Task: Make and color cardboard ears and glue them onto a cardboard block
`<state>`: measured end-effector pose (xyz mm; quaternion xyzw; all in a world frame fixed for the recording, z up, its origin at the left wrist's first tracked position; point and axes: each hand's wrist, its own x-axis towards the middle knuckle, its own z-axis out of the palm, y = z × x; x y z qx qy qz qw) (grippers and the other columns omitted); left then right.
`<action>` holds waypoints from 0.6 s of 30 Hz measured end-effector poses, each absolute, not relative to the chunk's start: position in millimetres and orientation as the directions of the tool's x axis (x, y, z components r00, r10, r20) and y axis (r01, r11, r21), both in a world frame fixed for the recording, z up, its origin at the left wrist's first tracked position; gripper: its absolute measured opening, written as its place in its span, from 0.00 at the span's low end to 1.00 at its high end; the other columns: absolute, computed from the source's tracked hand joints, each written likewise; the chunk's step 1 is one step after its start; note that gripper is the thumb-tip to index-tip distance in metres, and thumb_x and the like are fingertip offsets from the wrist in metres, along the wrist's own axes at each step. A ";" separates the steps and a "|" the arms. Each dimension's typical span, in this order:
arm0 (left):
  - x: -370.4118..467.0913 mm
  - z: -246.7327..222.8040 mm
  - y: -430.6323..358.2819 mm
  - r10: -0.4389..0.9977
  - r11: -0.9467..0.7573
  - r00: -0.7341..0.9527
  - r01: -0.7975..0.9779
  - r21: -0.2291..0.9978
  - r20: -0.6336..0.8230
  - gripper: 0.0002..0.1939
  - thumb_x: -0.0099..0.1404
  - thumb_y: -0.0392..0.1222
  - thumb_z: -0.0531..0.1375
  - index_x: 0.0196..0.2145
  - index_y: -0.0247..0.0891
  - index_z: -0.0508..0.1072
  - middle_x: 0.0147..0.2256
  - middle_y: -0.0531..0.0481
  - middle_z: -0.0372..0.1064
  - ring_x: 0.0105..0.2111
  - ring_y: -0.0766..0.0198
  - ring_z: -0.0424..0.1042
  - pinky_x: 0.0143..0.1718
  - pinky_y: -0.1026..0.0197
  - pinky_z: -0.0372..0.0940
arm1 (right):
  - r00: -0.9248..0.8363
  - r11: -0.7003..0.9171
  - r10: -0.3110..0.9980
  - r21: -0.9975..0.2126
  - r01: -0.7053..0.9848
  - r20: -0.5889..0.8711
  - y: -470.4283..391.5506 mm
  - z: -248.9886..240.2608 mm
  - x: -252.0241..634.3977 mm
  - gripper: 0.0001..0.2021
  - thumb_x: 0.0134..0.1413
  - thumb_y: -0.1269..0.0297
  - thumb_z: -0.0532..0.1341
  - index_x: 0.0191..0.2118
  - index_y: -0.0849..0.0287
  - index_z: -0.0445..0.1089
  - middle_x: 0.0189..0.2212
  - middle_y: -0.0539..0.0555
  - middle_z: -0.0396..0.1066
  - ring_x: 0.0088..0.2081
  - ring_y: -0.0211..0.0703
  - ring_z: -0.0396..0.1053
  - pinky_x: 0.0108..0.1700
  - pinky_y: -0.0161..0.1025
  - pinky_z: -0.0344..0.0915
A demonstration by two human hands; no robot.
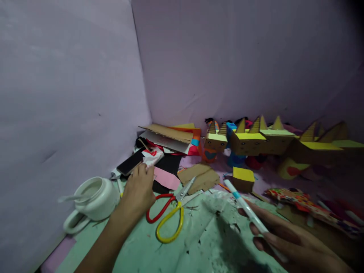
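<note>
Nearest me, at the left, my left hand [138, 191] reaches out with loose fingers onto the paper pile, holding nothing. Just left of it stands a white cup [95, 197]; one careless sweep could tip it. Scissors [170, 212] lie between my hands. At the right, my right hand [287, 239] grips a white marker [247, 206], which might slip.

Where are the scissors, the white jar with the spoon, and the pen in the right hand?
Scissors [170, 212]: head view, on the yellow handle loop.
White jar [98, 197]: head view, on its rounded side wall.
Pen [246, 206]: head view, on the white barrel, above the right hand [287, 239].
</note>
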<state>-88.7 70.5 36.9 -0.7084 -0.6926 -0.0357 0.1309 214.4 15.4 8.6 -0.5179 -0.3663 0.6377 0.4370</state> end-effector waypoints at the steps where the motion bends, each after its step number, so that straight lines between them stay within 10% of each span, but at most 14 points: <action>1: -99.0 31.1 74.3 0.981 0.003 0.030 0.986 -0.169 0.193 0.33 0.48 0.26 0.53 0.54 0.32 0.60 0.54 0.35 0.58 0.54 0.47 0.58 0.49 0.50 0.58 | -0.138 -0.355 0.934 -0.906 -0.231 -0.331 16.0 13.2 201.5 0.22 0.37 0.57 0.67 0.45 0.49 0.73 0.42 0.55 0.72 0.37 0.45 0.69 0.36 0.36 0.68; 8: -117.7 2.4 87.4 0.995 0.034 -0.002 0.951 -0.306 0.105 0.42 0.45 0.24 0.56 0.59 0.35 0.53 0.62 0.32 0.42 0.60 0.40 0.43 0.54 0.39 0.45 | -0.364 -0.508 0.844 -0.804 -0.310 -0.393 28.7 24.1 140.4 0.14 0.39 0.65 0.68 0.37 0.58 0.74 0.30 0.52 0.70 0.23 0.33 0.67 0.25 0.30 0.68; 13: -118.8 11.3 94.0 0.940 0.288 -0.256 0.950 -0.123 0.226 0.42 0.48 0.31 0.58 0.60 0.33 0.47 0.58 0.30 0.47 0.52 0.43 0.58 0.44 0.50 0.60 | -0.452 -0.605 0.766 -0.750 -0.267 -0.457 39.0 20.8 124.2 0.10 0.46 0.63 0.64 0.35 0.61 0.70 0.30 0.50 0.71 0.12 0.25 0.60 0.11 0.24 0.58; 18: -125.3 9.7 108.1 0.903 0.379 -0.346 0.920 -0.096 0.255 0.23 0.49 0.28 0.55 0.46 0.26 0.64 0.45 0.33 0.60 0.42 0.49 0.65 0.37 0.56 0.63 | -0.457 -0.589 0.775 -0.760 -0.275 -0.436 46.9 17.4 107.9 0.05 0.50 0.66 0.61 0.31 0.64 0.69 0.28 0.51 0.72 0.10 0.22 0.55 0.10 0.22 0.54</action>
